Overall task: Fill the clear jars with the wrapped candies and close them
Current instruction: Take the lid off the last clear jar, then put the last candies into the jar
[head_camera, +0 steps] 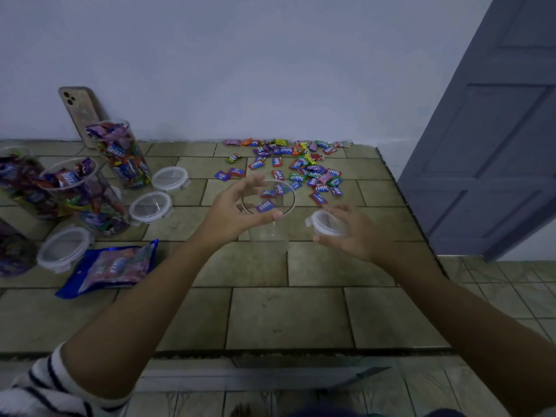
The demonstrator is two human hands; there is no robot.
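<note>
My left hand [237, 212] grips the empty clear jar [268, 227] by its rim, mid-counter [285, 314]; my right hand [352, 233] holds the lid [326, 224] at three o'clock. I'd set the lid down, steady the jar, then gather wrapped candies [301, 167] from twelve o'clock.

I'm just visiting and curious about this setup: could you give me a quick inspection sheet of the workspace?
Surface: tiled counter.
Job's things: clear jar, apparently empty; wrapped candies scattered behind it; filled jars at left, loose lids beside them.
Clutter: blue candy bag; phone leaning on the wall.
Grips: left hand holds the jar's rim; right hand holds a lid.
Cables: nothing seen.
Surroundings: pale wall, grey door at right.
</note>
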